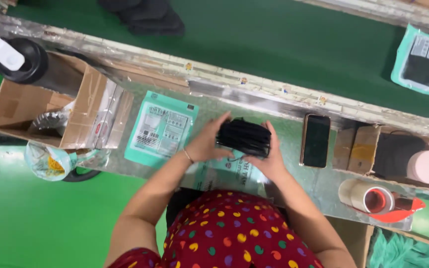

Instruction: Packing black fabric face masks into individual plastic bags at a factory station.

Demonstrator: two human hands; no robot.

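A stack of black face masks (244, 137) sits between both of my hands above the metal worktop (209, 106). My left hand (207, 141) presses on the stack's left side and my right hand (270, 158) grips its right side. Under the hands lies a teal pouch (227, 174) with white print. A second teal pouch (161, 128) lies flat just left of my left hand.
An open cardboard box (35, 106) stands at the left, a black bottle (23, 59) with a white cap behind it. A phone (316, 140) lies right of my hands. Further right are a box with a pink cylinder (425, 166) and a tape dispenser (373, 198). A green conveyor belt (284, 44) runs behind.
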